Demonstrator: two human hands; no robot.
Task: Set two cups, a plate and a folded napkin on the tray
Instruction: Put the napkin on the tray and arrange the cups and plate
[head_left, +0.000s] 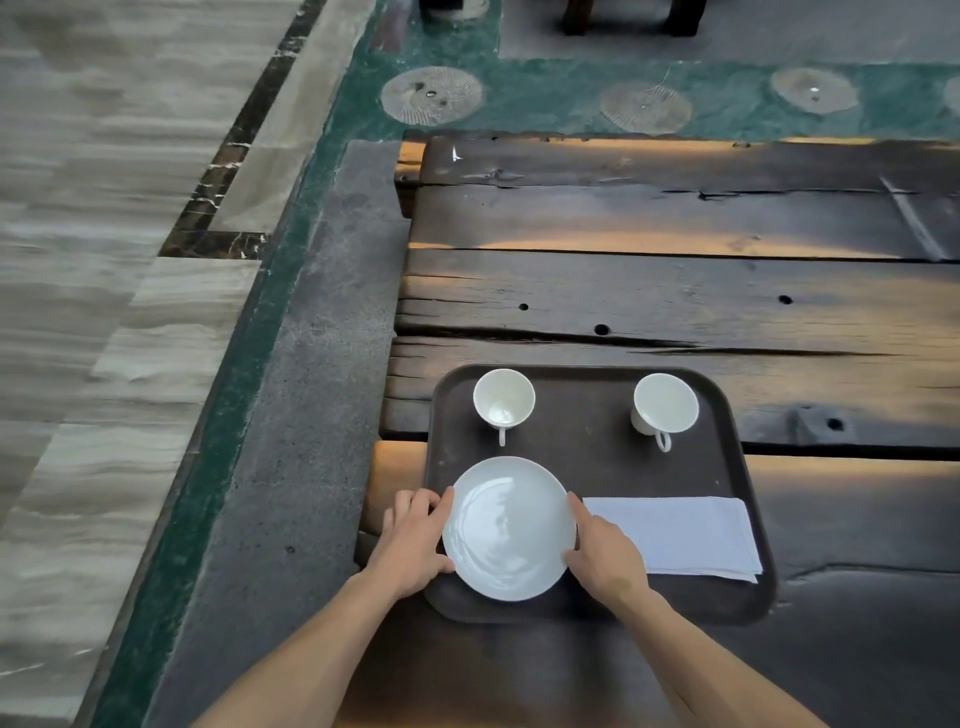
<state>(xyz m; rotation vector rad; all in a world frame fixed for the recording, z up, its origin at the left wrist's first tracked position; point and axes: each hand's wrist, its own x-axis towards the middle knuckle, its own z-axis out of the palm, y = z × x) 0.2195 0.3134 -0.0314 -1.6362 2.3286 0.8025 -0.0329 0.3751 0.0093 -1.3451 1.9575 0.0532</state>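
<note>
From the head camera: dark brown tray (727, 467) near the wooden table's (675, 291) front left corner. White plate (509, 529) in tray's front left corner, pinched at its sides by left hand (413, 543) and right hand (605, 556). Folded white napkin (685, 535) front right. Left teacup (504, 399) and right teacup (665, 403) upright in back corners.
</note>
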